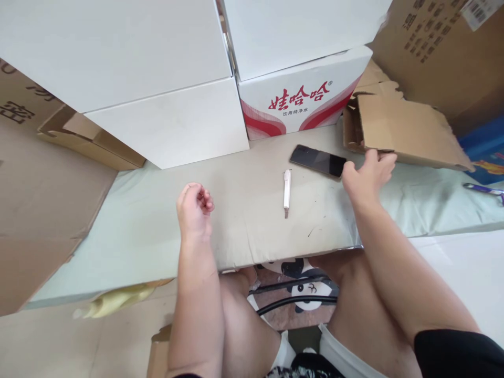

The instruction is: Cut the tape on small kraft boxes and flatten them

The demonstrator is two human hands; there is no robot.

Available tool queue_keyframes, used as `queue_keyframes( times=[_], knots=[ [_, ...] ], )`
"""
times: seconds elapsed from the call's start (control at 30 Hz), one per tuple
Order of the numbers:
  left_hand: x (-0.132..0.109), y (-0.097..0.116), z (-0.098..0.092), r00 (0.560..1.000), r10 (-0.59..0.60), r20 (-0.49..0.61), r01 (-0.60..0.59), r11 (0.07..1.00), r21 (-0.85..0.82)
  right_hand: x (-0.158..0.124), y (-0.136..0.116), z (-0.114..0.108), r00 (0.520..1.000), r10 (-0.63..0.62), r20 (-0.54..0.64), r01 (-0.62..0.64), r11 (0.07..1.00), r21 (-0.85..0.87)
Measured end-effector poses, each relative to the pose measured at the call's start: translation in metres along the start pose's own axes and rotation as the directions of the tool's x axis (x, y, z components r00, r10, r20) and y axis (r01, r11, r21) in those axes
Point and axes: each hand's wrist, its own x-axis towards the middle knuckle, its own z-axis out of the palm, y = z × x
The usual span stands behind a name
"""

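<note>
My left hand (193, 207) hovers over the pale table top (157, 231) with its fingers curled in loosely and nothing visible in them. My right hand (368, 173) reaches to the right, its fingers pinching the lower edge of an open brown cardboard box (401, 128). A black phone (318, 161) lies flat just left of that hand, its corner touching the thumb. A slim white utility knife (287, 192) lies on the table between the two hands, nearer the right one.
Large white boxes (157, 100) and a red-printed white water carton (303, 102) stand at the back. Brown cardboard sheets (35, 210) lean at the left, more cardboard (444, 47) stands top right. A purple-handled tool (484, 190) lies far right.
</note>
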Motion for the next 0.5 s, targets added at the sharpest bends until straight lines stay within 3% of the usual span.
queue_keyframes(
  times=[0.1, 0.27, 0.5],
  knots=[
    [-0.001, 0.000, -0.001, 1.000, -0.002, 0.004, 0.002, 1.000, 0.001, 0.003, 0.000, 0.000, 0.998, 0.018, 0.056, -0.004, 0.972, -0.234],
    [0.000, -0.001, -0.001, 1.000, -0.001, -0.008, 0.001, 1.000, 0.011, 0.013, 0.014, 0.009, 0.990, 0.118, 0.074, -0.093, 0.955, -0.281],
    [0.001, -0.004, -0.001, 1.000, 0.004, 0.007, -0.004, 1.000, 0.013, 0.010, 0.016, 0.004, 0.992, 0.120, 0.040, -0.099, 0.934, -0.342]
  ],
)
